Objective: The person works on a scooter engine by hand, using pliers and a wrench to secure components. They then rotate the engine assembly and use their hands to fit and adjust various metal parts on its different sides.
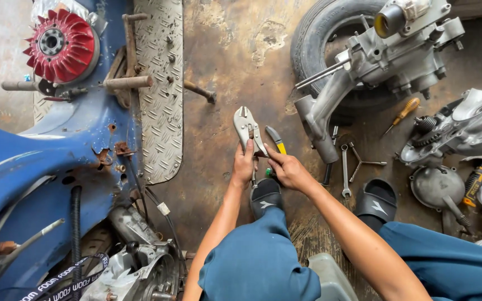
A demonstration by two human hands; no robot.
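Observation:
My left hand (244,165) grips silver locking pliers (246,128) by the handle, jaws pointing away from me and open. My right hand (289,169) is closed around yellow-handled pliers (276,140), right beside the locking pliers. Both hands hover over the stained concrete floor just above my left foot in a black slide sandal (265,196). My knees in blue trousers fill the bottom of the view.
A blue scooter body (40,161) with a red fan wheel (61,44) lies at left beside a checkered metal footplate (160,83). An engine casing (386,56) rests on a tyre (313,39) at right. Spanners (345,170), a screwdriver (403,114) and engine parts (464,125) are scattered right.

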